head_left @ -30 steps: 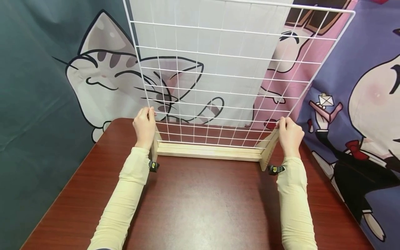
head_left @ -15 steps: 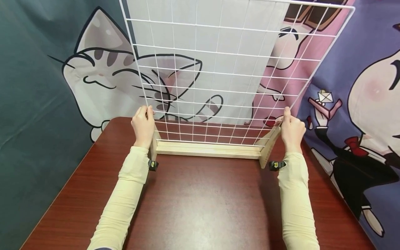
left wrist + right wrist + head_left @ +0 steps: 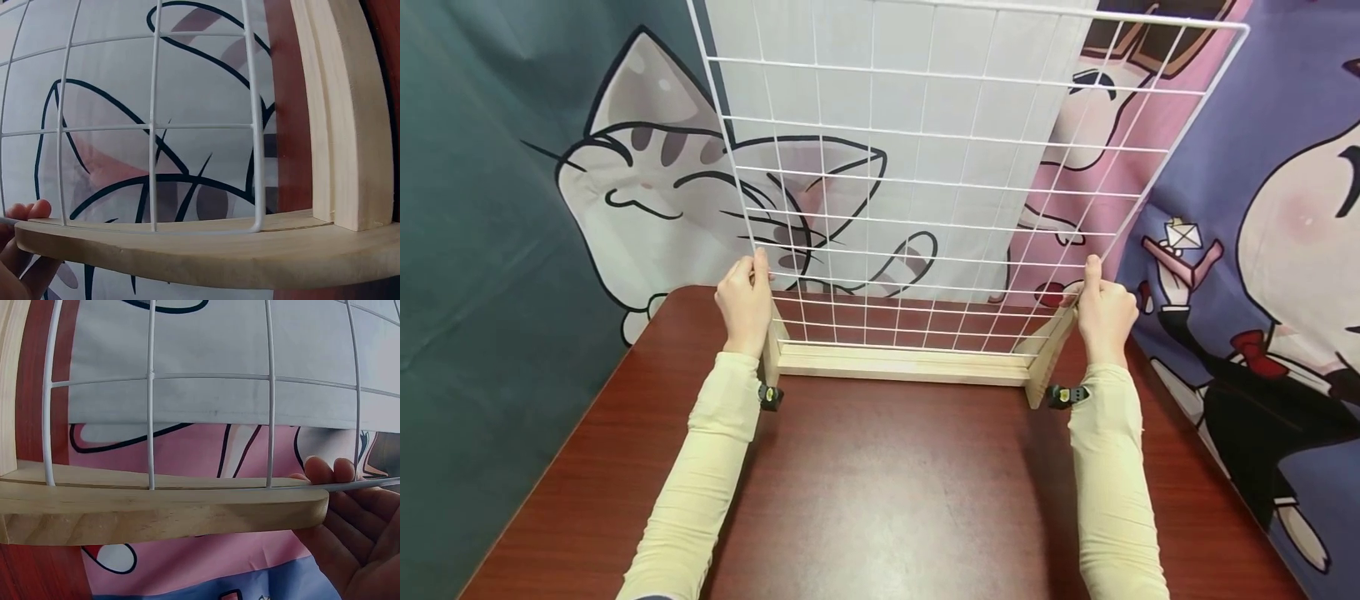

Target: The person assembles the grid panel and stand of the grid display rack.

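Observation:
A white wire grid panel stands upright between two wooden side boards joined by a crossbar. My left hand grips the panel's left edge at the tip of the left side board, thumb up along the wire. Opposite it, my right hand holds the right edge at the tip of the right side board. In the left wrist view, the edge wire lies along the slotted board, with a gap between bottom wire and crossbar. Fingers curl round the wire in the right wrist view.
The wooden stand rests on a reddish-brown table. Cartoon-printed curtains hang close behind the table and along its right side. A plain green curtain is on the left.
My right hand has shifted slightly up and outward, its thumb now extended along the wire. My left thumb has straightened upward. The panel and stand look nearly unmoved.

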A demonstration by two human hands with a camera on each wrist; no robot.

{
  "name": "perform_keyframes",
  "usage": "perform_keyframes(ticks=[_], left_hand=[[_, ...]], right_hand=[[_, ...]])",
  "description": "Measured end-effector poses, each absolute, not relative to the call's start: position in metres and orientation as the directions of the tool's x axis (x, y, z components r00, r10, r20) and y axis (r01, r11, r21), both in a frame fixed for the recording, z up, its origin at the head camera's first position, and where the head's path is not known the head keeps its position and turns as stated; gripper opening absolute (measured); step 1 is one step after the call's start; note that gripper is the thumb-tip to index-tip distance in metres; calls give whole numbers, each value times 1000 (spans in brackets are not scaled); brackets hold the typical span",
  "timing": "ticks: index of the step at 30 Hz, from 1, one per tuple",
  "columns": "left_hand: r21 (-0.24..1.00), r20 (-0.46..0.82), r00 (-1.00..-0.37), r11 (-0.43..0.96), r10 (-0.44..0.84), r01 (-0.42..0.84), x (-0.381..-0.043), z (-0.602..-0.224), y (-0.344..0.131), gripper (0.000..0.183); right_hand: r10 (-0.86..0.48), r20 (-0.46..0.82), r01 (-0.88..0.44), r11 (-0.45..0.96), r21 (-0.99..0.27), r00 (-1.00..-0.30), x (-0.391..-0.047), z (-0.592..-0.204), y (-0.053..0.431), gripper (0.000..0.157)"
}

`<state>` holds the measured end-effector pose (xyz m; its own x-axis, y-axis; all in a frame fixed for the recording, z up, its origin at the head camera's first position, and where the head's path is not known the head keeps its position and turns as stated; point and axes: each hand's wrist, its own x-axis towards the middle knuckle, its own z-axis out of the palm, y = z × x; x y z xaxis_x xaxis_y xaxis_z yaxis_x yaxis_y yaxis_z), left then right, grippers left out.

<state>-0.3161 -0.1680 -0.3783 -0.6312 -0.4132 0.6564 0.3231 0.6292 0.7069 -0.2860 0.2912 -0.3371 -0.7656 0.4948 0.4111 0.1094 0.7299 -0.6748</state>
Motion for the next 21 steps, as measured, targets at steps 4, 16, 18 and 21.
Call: perform_keyframes(ticks=[4,16,18,21], left_hand=[[714,646,-633,630,-426,304,-317,-373,-169,51],[748,605,-665,599,-438,286,-318,-369,-171,55],[755,599,-665,591,-446,283,-317,-372,-170,55],[762,594,-657,585,-463,277,-314,-373,-170,55]], right_hand=[[498,425,98,727,-679,-756,-283,-337,289,79],[481,443,91,748,-657,-757,-278,-338,287,76],[473,452,91,761,-642,-756,-277,-339,287,75],[456,475,79,778,-623,-752,-276,-340,286,73]])
